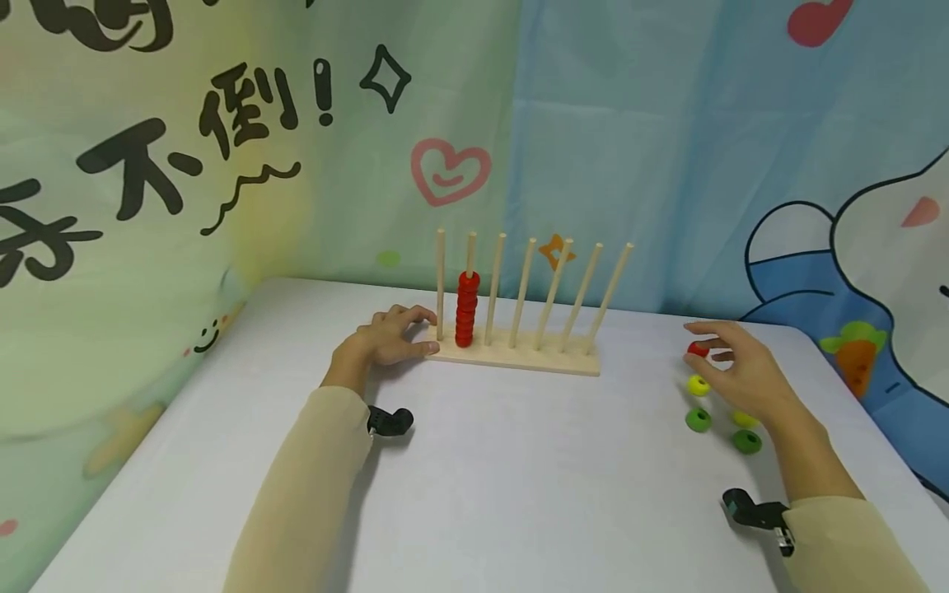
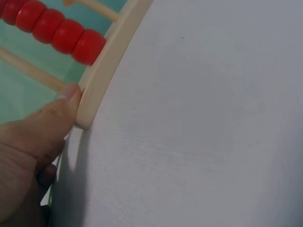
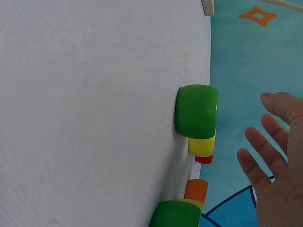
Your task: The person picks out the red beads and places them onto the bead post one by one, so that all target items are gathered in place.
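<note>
At the back of the table stands a wooden peg rack [image 1: 511, 357] with several upright pegs. A stack of red beads [image 1: 465, 310] fills most of its second peg from the left. My left hand [image 1: 389, 336] grips the rack's left end, the thumb [image 2: 71, 97] pressed on the base [image 2: 99, 78]. On the right, my right hand [image 1: 741, 371] hovers over loose beads, fingers spread and holding nothing in the right wrist view. Seen between thumb and fingers from above, a red bead [image 1: 697, 349] rests on the table, apart from the hand [image 3: 284, 151].
Near the right hand lie yellow beads [image 1: 698, 385] and green beads [image 1: 698, 420]. An orange bead [image 3: 196, 190] shows in the right wrist view. The white table [image 1: 519, 478] meets a printed cloth backdrop [image 1: 615, 148] behind the rack.
</note>
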A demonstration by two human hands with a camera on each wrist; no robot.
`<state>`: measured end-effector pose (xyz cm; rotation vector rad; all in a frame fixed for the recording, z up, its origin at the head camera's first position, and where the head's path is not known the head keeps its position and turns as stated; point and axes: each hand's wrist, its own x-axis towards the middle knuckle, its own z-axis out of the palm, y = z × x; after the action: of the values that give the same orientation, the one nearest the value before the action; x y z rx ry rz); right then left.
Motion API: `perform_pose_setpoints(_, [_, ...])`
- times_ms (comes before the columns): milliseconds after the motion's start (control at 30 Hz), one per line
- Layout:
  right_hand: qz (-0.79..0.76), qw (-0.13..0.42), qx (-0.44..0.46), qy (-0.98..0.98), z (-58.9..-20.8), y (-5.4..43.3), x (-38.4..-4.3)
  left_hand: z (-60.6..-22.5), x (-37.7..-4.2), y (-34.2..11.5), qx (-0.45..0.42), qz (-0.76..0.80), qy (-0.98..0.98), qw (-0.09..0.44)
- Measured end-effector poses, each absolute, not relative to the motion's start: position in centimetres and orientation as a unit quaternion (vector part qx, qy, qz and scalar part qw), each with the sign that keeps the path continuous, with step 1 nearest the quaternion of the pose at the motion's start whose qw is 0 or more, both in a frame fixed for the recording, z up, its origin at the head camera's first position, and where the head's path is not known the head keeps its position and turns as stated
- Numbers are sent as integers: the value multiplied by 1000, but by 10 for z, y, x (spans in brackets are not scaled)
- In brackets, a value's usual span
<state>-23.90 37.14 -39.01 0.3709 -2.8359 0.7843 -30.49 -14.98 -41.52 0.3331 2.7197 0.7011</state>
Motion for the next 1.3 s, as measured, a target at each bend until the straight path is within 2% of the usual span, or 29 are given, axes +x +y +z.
perform_pose_setpoints(233, [242,16,140,-960,-393,371,-245,-413,-304,-149,115,241,951,155])
perform_pose_setpoints(533, [219,-64,95,-969,-388,367,-251,-413,-305,-149,122,238,951,155])
perform_pose_setpoints(1300, [199,-57,45,-977,-395,376,-265,-414,-303,-150,121,234,953,147])
